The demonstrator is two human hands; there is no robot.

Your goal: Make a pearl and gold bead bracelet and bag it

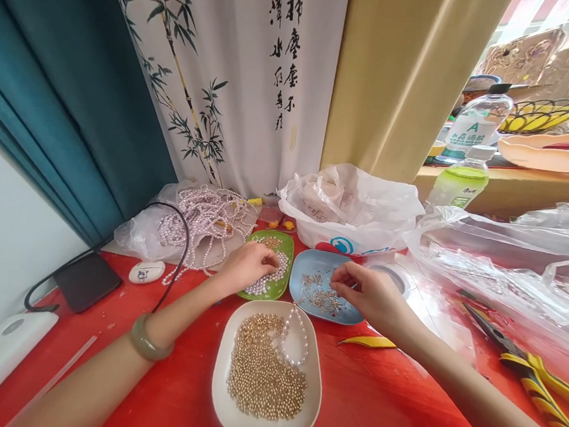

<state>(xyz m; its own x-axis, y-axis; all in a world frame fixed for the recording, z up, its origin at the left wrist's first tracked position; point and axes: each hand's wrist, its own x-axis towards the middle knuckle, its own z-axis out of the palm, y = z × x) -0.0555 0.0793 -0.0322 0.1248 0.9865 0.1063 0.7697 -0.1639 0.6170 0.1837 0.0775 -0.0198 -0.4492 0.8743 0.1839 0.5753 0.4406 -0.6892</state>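
Observation:
My left hand [250, 265], a bangle on its wrist, reaches over the green tray [289, 244]. Its fingers are bent down at the pale pearl beads [266, 283] there; what they pinch, if anything, is hidden. Over the blue tray [305, 258] my right hand [358, 286] has thumb and fingertips drawn together, above small gold metal pins [326, 301]. Anything between those fingertips is too small to make out. Nearer me stands a white tray [219, 380] of gold beads [265, 371], with a beaded pearl loop [306, 338] at its upper right.
Pearl strands [199, 219] heap at the back left beside a black cable [187, 231]. A white plastic bag [363, 220] sits behind the trays. Yellow-handled pliers [516, 353] and yellow tweezers [370, 341] lie to the right. A green-labelled bottle [461, 179] stands at the back right.

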